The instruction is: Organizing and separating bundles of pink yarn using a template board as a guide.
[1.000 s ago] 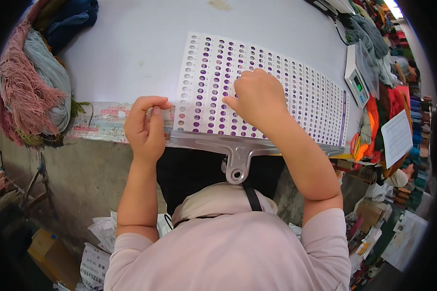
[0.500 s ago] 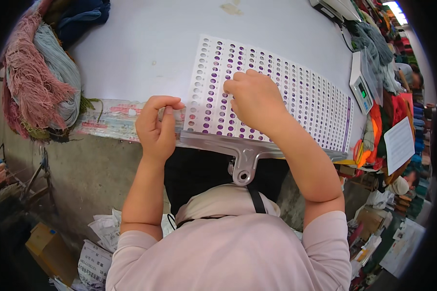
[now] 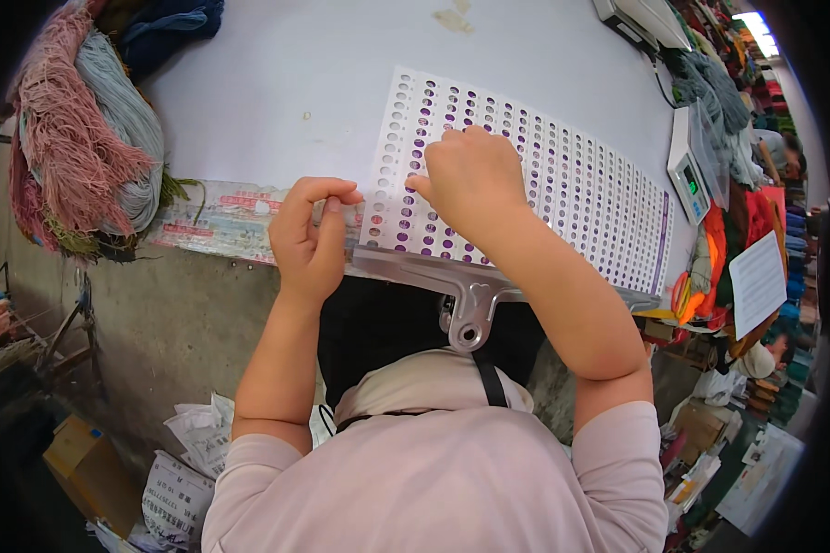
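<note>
White dotted card (image 3: 572,198) seems under handling: right hand (image 3: 475,180) curled over it, left hand (image 3: 309,230) half-curled beside, any grasp unclear; further touches call for lightness.

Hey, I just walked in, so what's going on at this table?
A person has their right hand over a white sheet covered with rows of round spots, many purple; whether it touches is unclear. The left hand is half curled beside the sheet's left edge; whether it pinches anything is too small to tell. A metal clip grips the sheet's near edge. Pink yarn hangs at the left, and a scale stands right.
</note>
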A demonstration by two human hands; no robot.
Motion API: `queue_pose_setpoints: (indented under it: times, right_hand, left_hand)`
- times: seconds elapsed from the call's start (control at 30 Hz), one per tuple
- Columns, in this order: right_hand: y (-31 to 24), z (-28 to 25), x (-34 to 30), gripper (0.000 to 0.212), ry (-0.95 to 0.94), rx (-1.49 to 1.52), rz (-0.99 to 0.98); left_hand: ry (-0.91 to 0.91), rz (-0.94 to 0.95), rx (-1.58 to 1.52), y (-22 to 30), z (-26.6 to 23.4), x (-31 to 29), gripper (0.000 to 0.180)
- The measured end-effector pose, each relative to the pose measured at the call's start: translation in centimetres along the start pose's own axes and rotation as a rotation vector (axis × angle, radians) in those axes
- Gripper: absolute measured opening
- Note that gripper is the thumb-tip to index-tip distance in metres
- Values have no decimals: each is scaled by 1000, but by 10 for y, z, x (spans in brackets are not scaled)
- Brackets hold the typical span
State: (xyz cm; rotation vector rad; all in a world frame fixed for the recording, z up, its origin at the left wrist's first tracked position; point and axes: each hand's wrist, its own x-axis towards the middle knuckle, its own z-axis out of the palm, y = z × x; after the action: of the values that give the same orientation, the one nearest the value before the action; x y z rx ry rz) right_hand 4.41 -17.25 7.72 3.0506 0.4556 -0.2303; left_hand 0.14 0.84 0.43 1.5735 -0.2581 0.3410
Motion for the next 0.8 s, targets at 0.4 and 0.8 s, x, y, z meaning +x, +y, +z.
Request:
queue_pose_setpoints:
  times: [0.4,0.8]
  right_hand:
    - [2,21,2,18,196,186,-202]
    - [298,103,-241,41,824,420,962]
  left_hand:
    - [-1,-17,57,-4,8,4,15]
    - [-110,-37,98,6,18,4,22]
